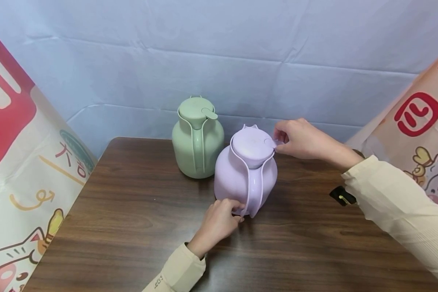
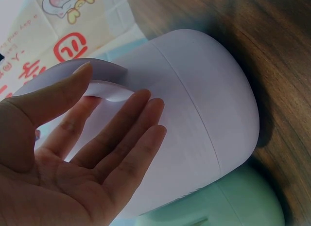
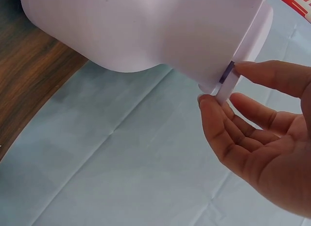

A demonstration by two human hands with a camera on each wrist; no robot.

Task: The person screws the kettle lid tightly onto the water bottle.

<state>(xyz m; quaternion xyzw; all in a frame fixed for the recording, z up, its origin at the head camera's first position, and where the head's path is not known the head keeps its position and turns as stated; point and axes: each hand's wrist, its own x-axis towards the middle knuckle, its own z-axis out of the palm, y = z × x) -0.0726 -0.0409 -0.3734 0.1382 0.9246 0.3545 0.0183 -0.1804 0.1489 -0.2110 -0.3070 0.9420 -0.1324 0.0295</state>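
A lilac thermos jug (image 1: 228,174) stands on the wooden table, its handle (image 1: 254,190) facing the near side. Low on that handle, my left hand (image 1: 219,223) pinches the edge between thumb and index finger, the other fingers extended beside the body in the left wrist view. My right hand (image 1: 306,140) is at the top right of the jug, by the lid (image 1: 252,142). Its thumb and fingers pinch the small lever tab (image 3: 226,90) sticking out from the lid. Just behind and to the left stands a pale green thermos jug (image 1: 184,142) of the same shape.
The dark wooden table (image 1: 131,211) ends at a pale blue cloth backdrop (image 1: 219,61). Printed cloths hang at the left (image 1: 7,194) and right (image 1: 423,134). A small black item (image 1: 338,194) shows beside the right sleeve.
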